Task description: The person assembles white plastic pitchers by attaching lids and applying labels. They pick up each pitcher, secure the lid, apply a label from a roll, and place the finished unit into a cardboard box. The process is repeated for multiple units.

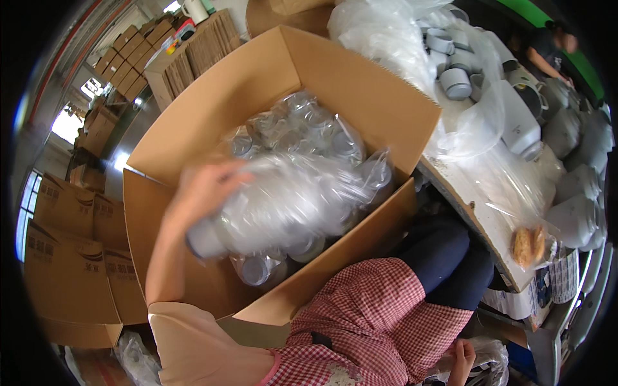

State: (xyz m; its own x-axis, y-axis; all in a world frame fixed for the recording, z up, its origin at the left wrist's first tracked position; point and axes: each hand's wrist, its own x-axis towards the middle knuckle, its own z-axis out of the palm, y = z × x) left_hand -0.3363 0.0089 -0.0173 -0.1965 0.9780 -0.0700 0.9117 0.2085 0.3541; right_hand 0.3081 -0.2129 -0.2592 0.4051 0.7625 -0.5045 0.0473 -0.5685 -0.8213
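Note:
My left hand (215, 183) reaches into a large open cardboard box (360, 83), its fingers smeared by motion. It is on a grey cylindrical container wrapped in clear plastic (283, 206), which lies on its side and is blurred too. Beneath that container, several more plastic-wrapped grey containers (254, 269) fill the box. Down at the lower right, my right hand (462, 359) has its fingers curled beside a crumpled clear plastic bag (492, 360). Whatever those fingers hold is hidden.
Right of the box, a worktable (473, 206) bears clear plastic sheeting (380, 32), grey cups (456, 83), grey jars (573, 219) and bagged bread (529, 246). A co-worker (550, 48) is at the far right. Cardboard boxes (67, 270) stand at left; flattened cardboard (196, 58) is stacked behind.

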